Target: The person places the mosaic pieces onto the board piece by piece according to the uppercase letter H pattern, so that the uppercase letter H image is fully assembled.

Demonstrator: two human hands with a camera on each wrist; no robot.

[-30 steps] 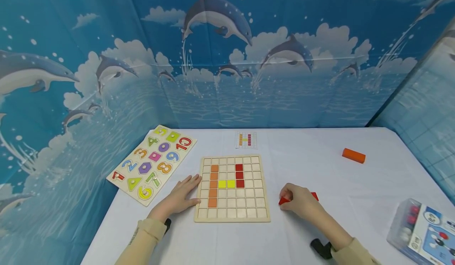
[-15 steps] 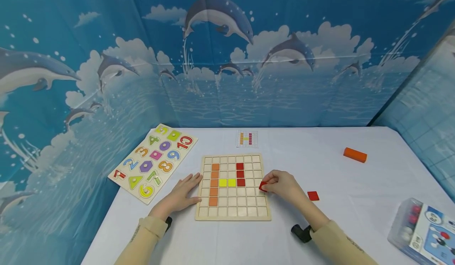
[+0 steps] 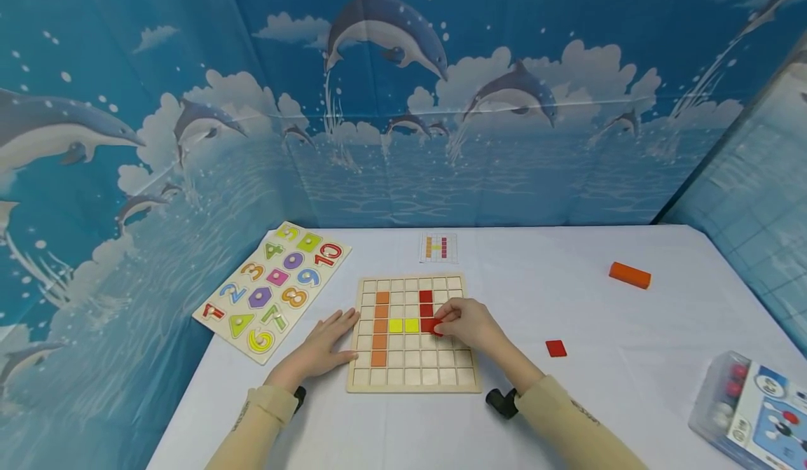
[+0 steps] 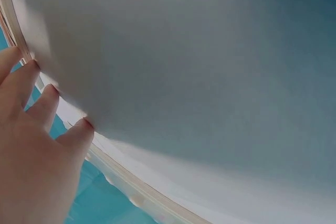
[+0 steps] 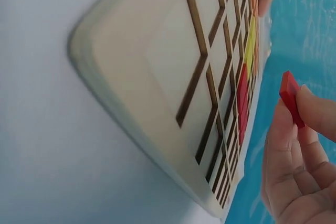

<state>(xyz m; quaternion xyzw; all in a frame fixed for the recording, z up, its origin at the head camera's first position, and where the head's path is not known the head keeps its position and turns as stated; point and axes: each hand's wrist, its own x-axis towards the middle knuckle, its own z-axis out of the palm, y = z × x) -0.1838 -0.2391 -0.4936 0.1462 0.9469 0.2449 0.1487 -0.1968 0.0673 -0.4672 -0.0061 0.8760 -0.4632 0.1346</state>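
Observation:
A wooden grid board (image 3: 412, 389) lies on the white table, with a column of orange tiles (image 3: 380, 326), two yellow tiles (image 3: 403, 325) and a column of red tiles (image 3: 426, 303) set in its squares. My right hand (image 3: 471, 324) is over the board's right half. Between thumb and fingertips it pinches a small red square tile (image 5: 292, 99), held tilted above the grid in the right wrist view. My left hand (image 3: 319, 349) rests with fingers spread against the board's left edge; its fingertips (image 4: 84, 125) touch the rim in the left wrist view.
One loose red tile (image 3: 556, 348) lies right of the board. A pattern card (image 3: 438, 248) is behind it, a number puzzle (image 3: 271, 291) at left. An orange cylinder (image 3: 630, 275) lies at right; a clear box of balls (image 3: 715, 400) stands near the right edge.
My right hand has picked up a red tile from the table right of the board and carried it left over the grid. The left hand stays in place.

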